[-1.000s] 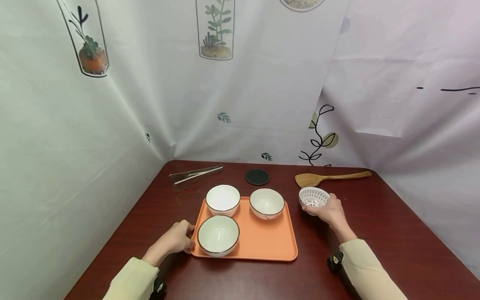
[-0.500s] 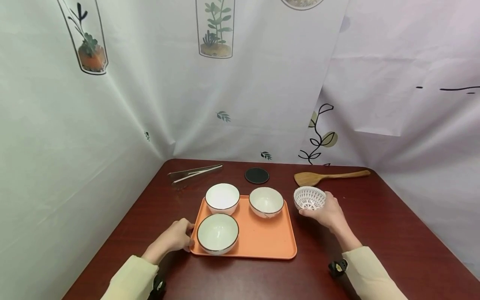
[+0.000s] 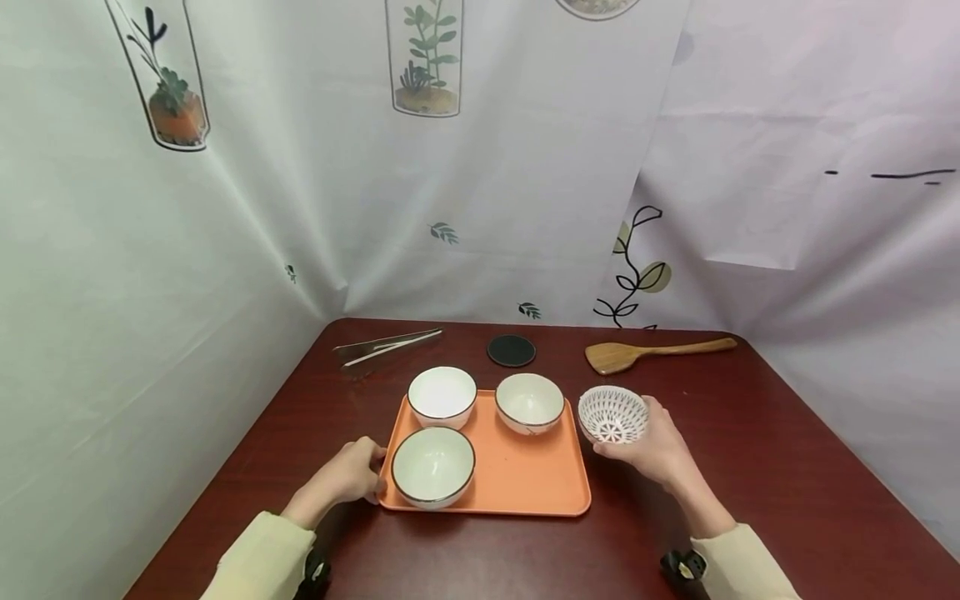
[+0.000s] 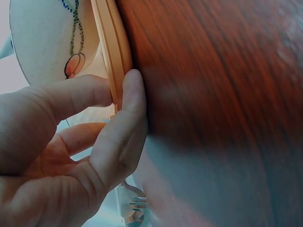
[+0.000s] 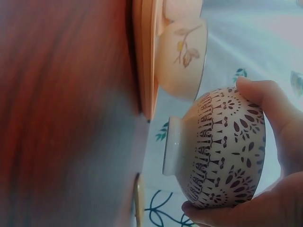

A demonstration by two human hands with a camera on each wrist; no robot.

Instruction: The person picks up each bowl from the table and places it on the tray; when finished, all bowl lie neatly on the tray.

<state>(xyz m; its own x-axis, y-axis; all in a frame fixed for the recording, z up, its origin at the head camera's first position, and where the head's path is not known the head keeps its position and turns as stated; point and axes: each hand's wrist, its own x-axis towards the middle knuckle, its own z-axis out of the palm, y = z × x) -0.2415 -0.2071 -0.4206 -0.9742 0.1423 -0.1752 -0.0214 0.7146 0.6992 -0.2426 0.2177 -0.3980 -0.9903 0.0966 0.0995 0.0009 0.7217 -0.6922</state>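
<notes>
An orange tray (image 3: pixel 525 487) lies on the table and bears three white bowls with dark rims: a back left bowl (image 3: pixel 442 393), a back right bowl (image 3: pixel 529 402) and a front left bowl (image 3: pixel 433 467). My left hand (image 3: pixel 351 475) pinches the tray's left edge; in the left wrist view thumb and fingers (image 4: pixel 135 92) lie on either side of the rim. Just right of the tray, my right hand (image 3: pixel 654 446) holds a dark-patterned white bowl (image 3: pixel 612 415) by its side. In the right wrist view this patterned bowl (image 5: pixel 222 151) is lifted off the table.
Metal tongs (image 3: pixel 390 346) lie at the back left of the table. Beside them to the right is a round black coaster (image 3: pixel 512 350). A wooden spatula (image 3: pixel 652 354) lies at the back right, behind the patterned bowl. Patterned cloth (image 3: pixel 495 208) hangs behind the table.
My right hand has carried the patterned bowl left and slightly nearer to me, toward the tray's right edge. The left hand has kept its grip on the tray, which stays in place.
</notes>
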